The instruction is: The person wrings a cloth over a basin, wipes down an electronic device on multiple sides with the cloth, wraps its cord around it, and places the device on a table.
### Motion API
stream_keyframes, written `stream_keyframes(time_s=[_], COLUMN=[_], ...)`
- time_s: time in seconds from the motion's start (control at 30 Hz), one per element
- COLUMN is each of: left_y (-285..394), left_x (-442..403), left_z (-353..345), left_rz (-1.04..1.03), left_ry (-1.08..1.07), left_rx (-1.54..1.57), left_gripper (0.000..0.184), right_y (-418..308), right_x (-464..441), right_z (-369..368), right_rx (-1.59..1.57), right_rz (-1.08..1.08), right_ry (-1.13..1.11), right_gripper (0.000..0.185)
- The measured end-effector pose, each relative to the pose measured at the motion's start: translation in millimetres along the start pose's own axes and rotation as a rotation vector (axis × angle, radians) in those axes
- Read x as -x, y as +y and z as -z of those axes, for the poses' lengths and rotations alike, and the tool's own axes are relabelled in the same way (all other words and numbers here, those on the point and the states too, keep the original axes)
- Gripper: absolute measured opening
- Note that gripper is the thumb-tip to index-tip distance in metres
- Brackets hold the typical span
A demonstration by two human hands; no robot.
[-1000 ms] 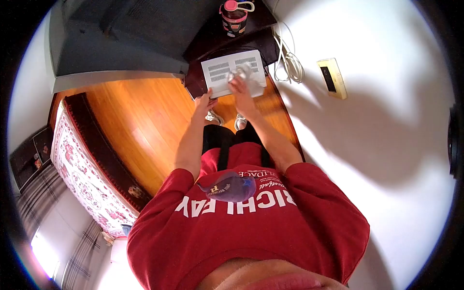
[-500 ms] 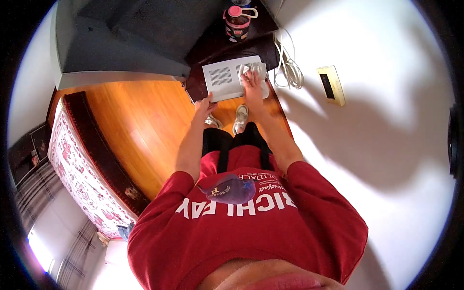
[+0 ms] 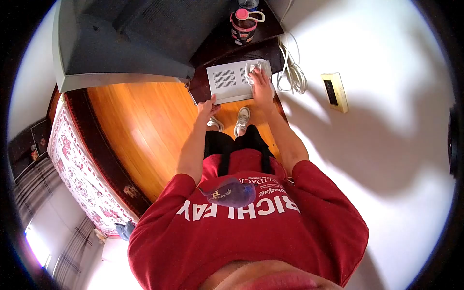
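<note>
The left hand [image 3: 207, 107] is gripping the near left corner of a white box [image 3: 232, 94] with slotted vents, its thumb lying on the top edge and its other fingers showing below. The right hand [image 3: 261, 88] is holding a crumpled white cloth [image 3: 250, 70] against the box's right part, fingers closing over the bunched fabric. The box itself is resting on the lower part of a dark counter [image 3: 266, 30] — its near edge facing the person, whose pale shoes [image 3: 242, 118] are showing on the wooden floor [image 3: 137, 130] just below. Behind the box, a dark bottle [image 3: 243, 33] with a pink lid is standing on the counter. A large dark grey casing [image 3: 130, 43] is looming to the left, while a looped pale cable [image 3: 294, 79] is hanging beside the white wall [image 3: 382, 63] — near a cream panel [image 3: 334, 93].
</note>
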State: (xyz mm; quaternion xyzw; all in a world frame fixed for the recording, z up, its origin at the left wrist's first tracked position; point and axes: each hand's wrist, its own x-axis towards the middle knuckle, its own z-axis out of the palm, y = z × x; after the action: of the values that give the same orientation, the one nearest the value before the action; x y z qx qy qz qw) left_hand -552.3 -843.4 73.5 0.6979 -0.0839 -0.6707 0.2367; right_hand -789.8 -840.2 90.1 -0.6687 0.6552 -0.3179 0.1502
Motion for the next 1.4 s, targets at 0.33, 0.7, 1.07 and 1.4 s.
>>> stream_keyframes(time_s=[0.33, 0.7, 1.07, 1.4], left_y=[-5, 0, -4, -4], left_x=[-12, -1, -11, -6], left_z=[7, -1, 3, 0], left_rz=[-0.002, -0.022, -0.007, -0.039], left_ry=[-0.038, -0.001, -0.012, -0.026], left_rx=[0.002, -0.01, -0.022, 0.01], left_gripper=[0.042, 0.037, 0.039, 0.04], right_y=[-64, -22, -55, -8], right_x=[9, -16, -2, 6], right_z=[-67, -37, -57, -28], right_rx=[-0.197, 0.156, -0.219, -0.148], right_rz=[0.256, -0.107, 0.169, -0.09], right_ry=[-0.301, -0.067, -0.412, -0.043], right_gripper=[0.051, 0.063, 0.05, 0.044])
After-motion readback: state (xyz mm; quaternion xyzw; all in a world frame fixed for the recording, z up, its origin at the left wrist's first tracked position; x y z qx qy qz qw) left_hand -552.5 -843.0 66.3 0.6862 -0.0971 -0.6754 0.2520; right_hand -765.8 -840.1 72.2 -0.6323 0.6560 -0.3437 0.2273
